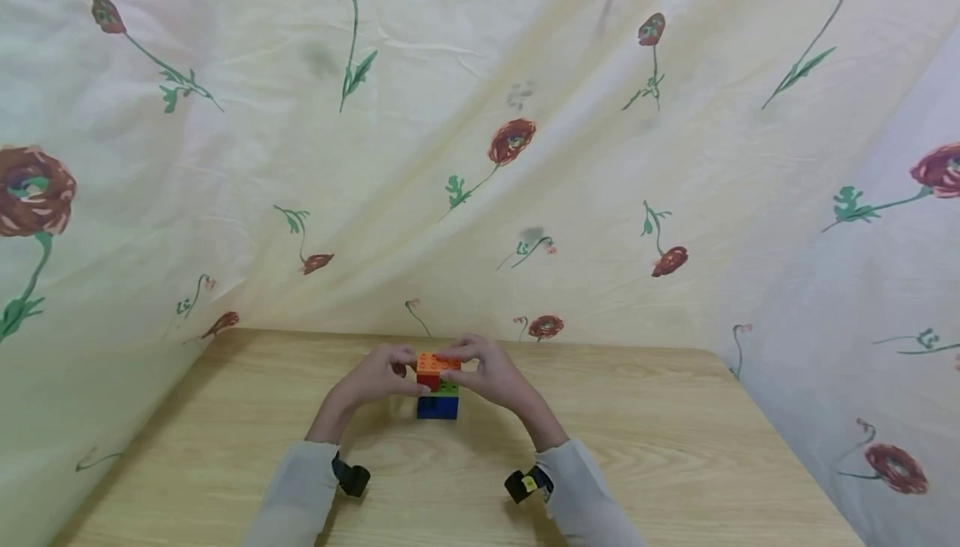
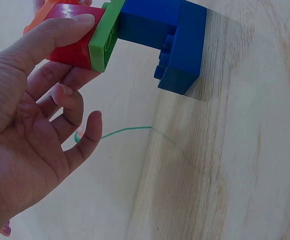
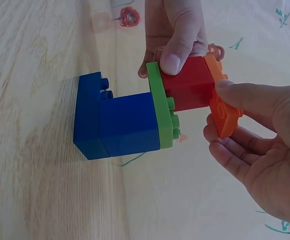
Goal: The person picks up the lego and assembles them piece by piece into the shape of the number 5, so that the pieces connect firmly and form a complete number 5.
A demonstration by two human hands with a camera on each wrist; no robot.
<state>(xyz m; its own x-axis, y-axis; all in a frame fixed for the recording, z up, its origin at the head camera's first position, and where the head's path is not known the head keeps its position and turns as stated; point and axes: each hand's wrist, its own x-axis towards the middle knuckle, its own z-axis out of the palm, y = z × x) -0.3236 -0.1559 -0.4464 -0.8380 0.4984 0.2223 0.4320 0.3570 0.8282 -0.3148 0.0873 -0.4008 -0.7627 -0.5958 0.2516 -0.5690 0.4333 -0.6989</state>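
Note:
A small stack of toy building blocks stands on the wooden table. At its base lies a dark blue block (image 3: 86,117), with a second blue block (image 3: 130,125) on one end of it. Over that come a thin green block (image 3: 158,107) and a red block (image 3: 192,86). An orange block (image 3: 225,116) tops the red one and juts out past its side. My left hand (image 1: 377,376) pinches the red block, thumb on one face and fingers opposite. With thumb and fingers, my right hand (image 1: 489,372) grips the jutting end of the orange block.
The light wooden table (image 1: 645,439) reaches back to a hanging cream cloth (image 1: 420,163) printed with red flowers, which also closes off the sides. A black strap with a small device (image 1: 351,477) sits at each wrist, below grey sleeves (image 1: 296,489).

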